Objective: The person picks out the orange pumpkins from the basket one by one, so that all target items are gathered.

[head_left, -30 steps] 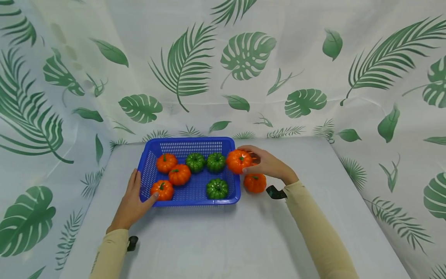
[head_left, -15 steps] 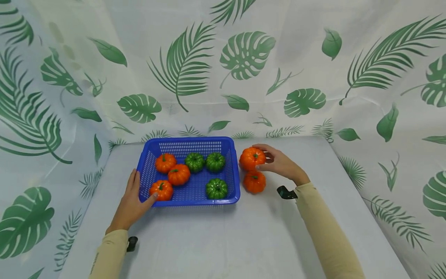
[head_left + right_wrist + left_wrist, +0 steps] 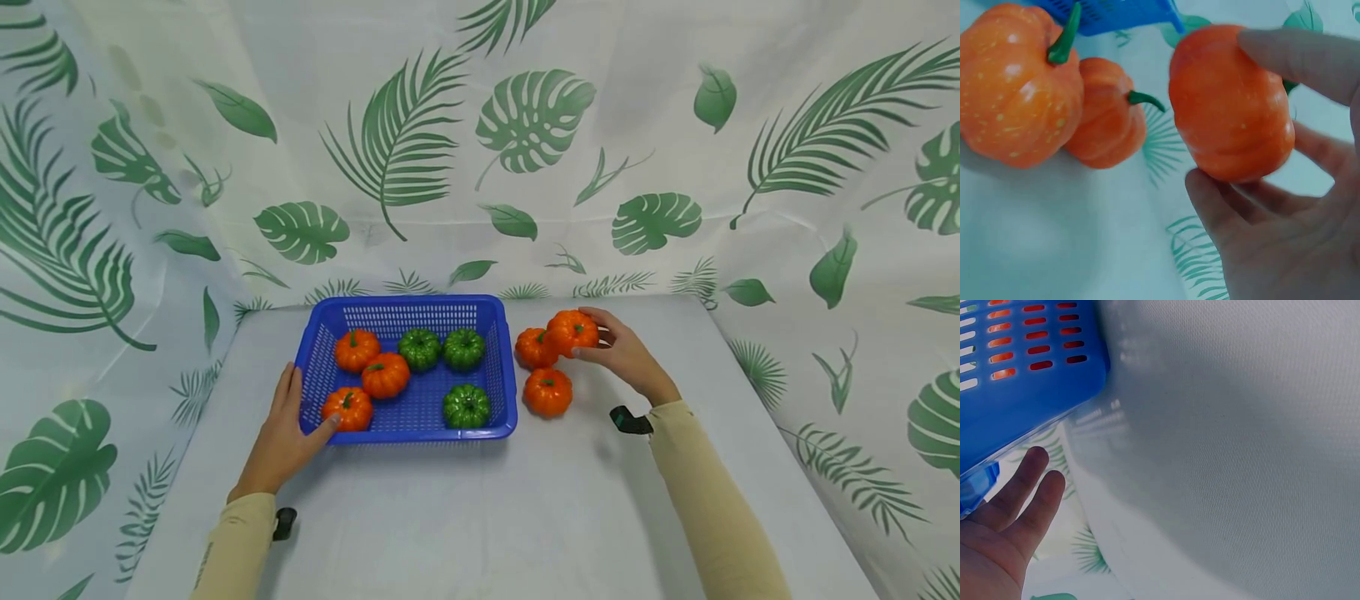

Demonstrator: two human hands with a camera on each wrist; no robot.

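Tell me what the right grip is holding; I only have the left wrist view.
Observer: The right grip holds an orange pumpkin.

Operator: Are there more near it?

Observer: Yes, two loose pumpkins, both orange, sit on the table just right of the basket.

Operator: I only see orange through the slots. What's inside?

Observer: Three orange ones and three green ones.
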